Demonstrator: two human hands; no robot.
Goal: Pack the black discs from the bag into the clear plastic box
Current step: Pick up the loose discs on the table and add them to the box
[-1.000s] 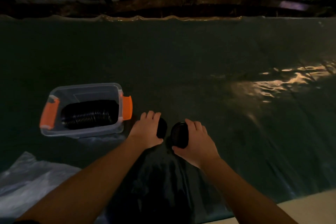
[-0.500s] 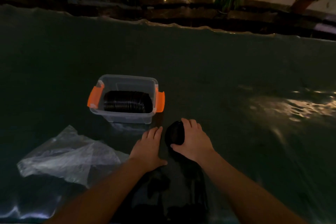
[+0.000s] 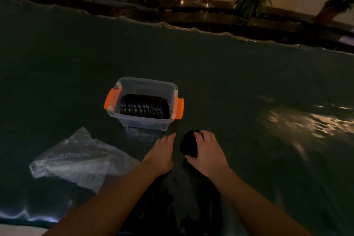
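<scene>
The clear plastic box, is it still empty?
No, the clear plastic box already holds a row of black discs standing on edge.

Bare table (image 3: 229,92) lies right of the box (image 3: 145,122).

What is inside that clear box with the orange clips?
The clear box holds a row of black discs standing on edge, packed side by side. The lid is off. Anything beneath the row is hidden by the discs.

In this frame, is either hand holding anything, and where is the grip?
The right hand grips a small stack of black discs by its rim, fingers over the top, thumb at the near edge. The left hand lies flat and holds nothing.
</scene>
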